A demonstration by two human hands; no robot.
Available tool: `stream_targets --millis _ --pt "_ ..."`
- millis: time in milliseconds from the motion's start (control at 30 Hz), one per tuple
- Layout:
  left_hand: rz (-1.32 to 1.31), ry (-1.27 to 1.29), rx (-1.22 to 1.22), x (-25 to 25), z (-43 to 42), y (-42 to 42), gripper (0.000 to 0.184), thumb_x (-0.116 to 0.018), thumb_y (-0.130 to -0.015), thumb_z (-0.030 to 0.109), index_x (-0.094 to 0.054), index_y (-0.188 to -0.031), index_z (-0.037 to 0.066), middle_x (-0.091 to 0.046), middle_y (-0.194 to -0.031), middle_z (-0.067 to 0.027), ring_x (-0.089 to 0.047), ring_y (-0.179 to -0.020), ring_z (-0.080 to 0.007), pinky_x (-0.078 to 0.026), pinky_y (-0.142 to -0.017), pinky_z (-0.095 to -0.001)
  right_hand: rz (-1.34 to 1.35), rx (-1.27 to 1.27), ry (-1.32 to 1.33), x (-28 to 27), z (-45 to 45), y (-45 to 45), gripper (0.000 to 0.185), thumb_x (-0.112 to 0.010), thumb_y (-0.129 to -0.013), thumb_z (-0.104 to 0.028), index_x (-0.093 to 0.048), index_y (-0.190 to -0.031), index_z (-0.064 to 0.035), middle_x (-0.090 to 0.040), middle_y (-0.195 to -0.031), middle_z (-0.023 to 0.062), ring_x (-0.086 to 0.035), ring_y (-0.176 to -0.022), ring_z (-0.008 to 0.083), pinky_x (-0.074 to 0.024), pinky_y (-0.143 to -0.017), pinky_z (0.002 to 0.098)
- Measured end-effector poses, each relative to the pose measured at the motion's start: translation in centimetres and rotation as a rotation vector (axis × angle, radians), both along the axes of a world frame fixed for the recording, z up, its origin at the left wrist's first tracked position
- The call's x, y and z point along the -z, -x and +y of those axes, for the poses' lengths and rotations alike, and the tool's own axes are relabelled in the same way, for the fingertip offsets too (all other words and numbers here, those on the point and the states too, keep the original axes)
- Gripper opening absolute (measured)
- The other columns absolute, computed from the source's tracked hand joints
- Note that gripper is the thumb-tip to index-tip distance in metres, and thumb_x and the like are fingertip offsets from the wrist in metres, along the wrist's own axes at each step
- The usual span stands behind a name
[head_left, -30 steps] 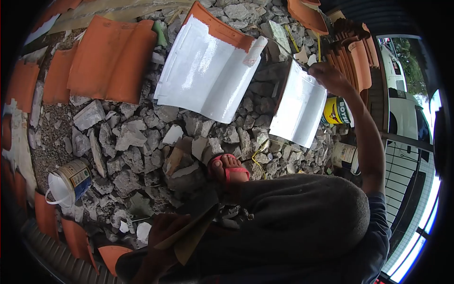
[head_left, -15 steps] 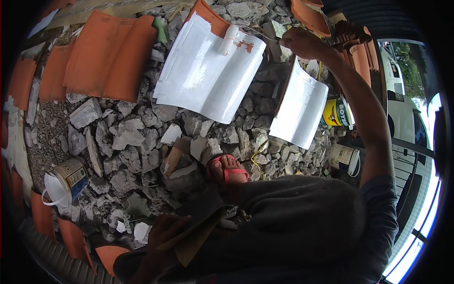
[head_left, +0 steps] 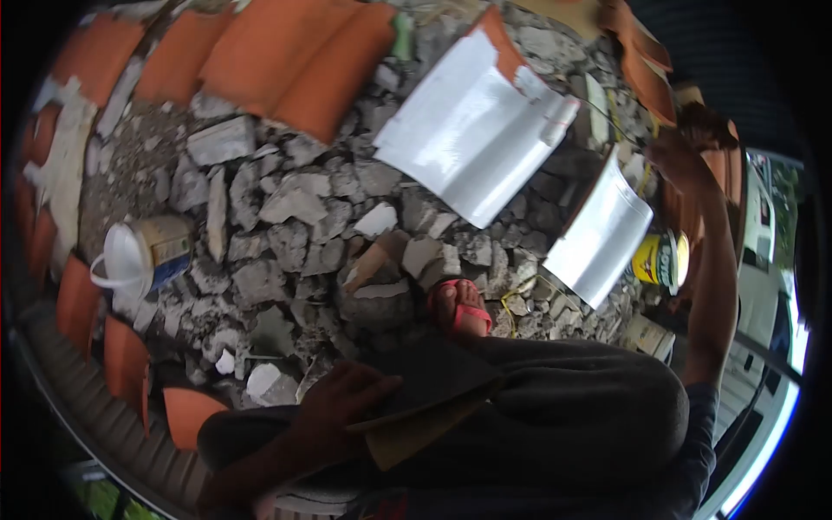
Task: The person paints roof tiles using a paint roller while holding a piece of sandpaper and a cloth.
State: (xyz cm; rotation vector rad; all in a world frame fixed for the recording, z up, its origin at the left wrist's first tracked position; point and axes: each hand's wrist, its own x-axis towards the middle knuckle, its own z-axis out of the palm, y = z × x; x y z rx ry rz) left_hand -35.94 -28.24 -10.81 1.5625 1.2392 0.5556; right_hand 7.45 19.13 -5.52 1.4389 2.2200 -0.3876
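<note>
A large tile (head_left: 472, 121), mostly coated glossy white with bare orange along its top edge, lies on the rubble. A small paint roller (head_left: 559, 121) rests on its right corner, and a thin rod runs from it toward my right hand (head_left: 680, 165), whose fingers are closed round the blurred handle end. Just below that hand lies a narrower white-coated tile (head_left: 602, 234). At the lower left, my left hand (head_left: 347, 403) grips a folded dark and tan sheet (head_left: 433, 394) over my lap.
Broken concrete (head_left: 295, 199) covers the ground round my sandalled foot (head_left: 459, 305). Uncoated orange tiles (head_left: 295, 61) lie at the upper left. A white-handled bucket (head_left: 143, 253) stands left, a yellow-labelled can (head_left: 659, 260) right, and another container (head_left: 648, 338) below it. A vehicle (head_left: 758, 208) shows far right.
The view has turned, so the tiles appear tilted and farther right. My right hand and the roller have moved rightward across the large tile's top edge to its corner. My left hand still holds the sheet.
</note>
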Motion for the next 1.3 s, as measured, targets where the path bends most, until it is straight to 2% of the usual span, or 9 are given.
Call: stream_targets --millis 67,133,267,533,667,800,867,1167,1300 --pt "0.129 -0.002 0.057 0.2 -0.6 -0.3 0.049 -0.076 -0.075 0.019 -0.066 -0.122 0.006 -0.062 -0.112 -0.0124 -0.061 -0.105 -0.0325 -0.055 -0.085 -0.0438 0.416 0.412 0.321 -0.6 -0.1 -2.4 0.019 -0.061 -0.102 -0.022 -0.071 -0.105 -0.0063 -0.05 -0.068 -0.0082 -0.043 -0.055 0.0 -0.0315 -0.046 0.0205" --pt "0.271 0.022 0.106 0.9 -1.3 -1.2 0.042 -0.075 -0.077 0.018 -0.067 -0.116 0.006 -0.062 -0.114 -0.0122 -0.062 -0.106 -0.0311 -0.056 -0.085 -0.0436 0.563 0.217 0.299 -2.1 -1.7 0.1 0.035 -0.061 -0.104 -0.022 -0.063 -0.133 -0.0029 -0.05 -0.073 -0.0081 -0.042 -0.057 0.0003 -0.0324 -0.048 0.02" --pt "0.416 -0.045 0.085 0.8 -1.7 -1.6 0.023 -0.071 -0.078 0.016 -0.073 -0.099 0.006 -0.064 -0.109 -0.0118 -0.064 -0.102 -0.028 -0.058 -0.078 -0.0432 0.702 0.026 0.459 -6.5 -12.5 20.0 0.043 -0.062 -0.103 -0.016 -0.058 -0.143 -0.001 -0.057 -0.079 -0.0057 -0.042 -0.062 0.0004 -0.0348 -0.053 0.0188" --pt "0.52 -0.178 0.047 4.6 -2.0 -3.6 0.016 -0.071 -0.078 0.02 -0.078 -0.086 0.007 -0.074 -0.091 -0.0117 -0.074 -0.089 -0.0317 -0.06 -0.063 -0.0519 0.634 -0.911 0.022 -9.2 -22.6 46.1 0.031 -0.063 -0.1 -0.009 -0.064 -0.127 0.0064 -0.071 -0.104 0.0213 -0.067 -0.092 0.0272 -0.0513 -0.089 0.0355" --pt "0.565 -0.145 0.043 4.9 -0.9 -4.4 0.019 -0.07 -0.08 0.023 -0.077 -0.088 0.007 -0.075 -0.091 -0.0116 -0.074 -0.091 -0.0319 -0.058 -0.06 -0.0574 0.574 -1.102 -0.357 -7.2 -28.9 57.5 0.029 -0.064 -0.093 -0.011 -0.07 -0.119 0.0007 -0.072 -0.104 0.0253 -0.07 -0.102 0.04 -0.0547 -0.089 0.0463" --pt "0.433 -0.11 0.021 9.9 2.8 -7.8 0.023 -0.067 -0.084 0.025 -0.078 -0.097 0.01 -0.078 -0.098 -0.0081 -0.074 -0.095 -0.0336 -0.059 -0.067 -0.0595 0.255 -1.369 -0.509 -5.3 -39.3 64.9 0.016 -0.065 -0.087 -0.007 -0.078 -0.097 -0.0054 -0.074 -0.094 0.0145 -0.076 -0.089 0.0327 -0.0613 -0.073 0.0418" --pt "0.346 -0.089 0.006 11.4 3.4 -8.8 0.025 -0.067 -0.084 0.027 -0.078 -0.1 0.011 -0.078 -0.101 -0.0065 -0.073 -0.097 -0.0343 -0.059 -0.07 -0.0602 0.357 -1.563 -0.583 -3.0 -43.2 66.5 0.014 -0.066 -0.083 -0.005 -0.078 -0.089 -0.0066 -0.075 -0.092 0.0131 -0.077 -0.084 0.0305 -0.0618 -0.066 0.0409" --pt "0.529 0.054 0.273 1.7 2.1 -5.6 0.041 -0.083 -0.078 0.022 -0.078 -0.118 0.013 -0.076 -0.115 -0.0087 -0.071 -0.107 -0.0349 -0.057 -0.085 -0.0629 0.339 -1.374 -0.539 -5.1 -40.8 71.0 0.02 -0.06 -0.084 -0.008 -0.076 -0.093 0.0015 -0.076 -0.099 0.0216 -0.076 -0.093 0.0361 -0.0601 -0.081 0.0465" --pt "0.489 0.06 0.255 1.7 1.6 -5.5 0.043 -0.084 -0.078 0.022 -0.078 -0.118 0.012 -0.076 -0.117 -0.0085 -0.071 -0.108 -0.0362 -0.057 -0.087 -0.0642 0.042 -1.268 -0.44 -4.5 -41.1 73.8 0.028 -0.061 -0.086 -0.005 -0.077 -0.109 -0.0063 -0.076 -0.114 0.0153 -0.074 -0.106 0.0323 -0.0604 -0.084 0.0493"
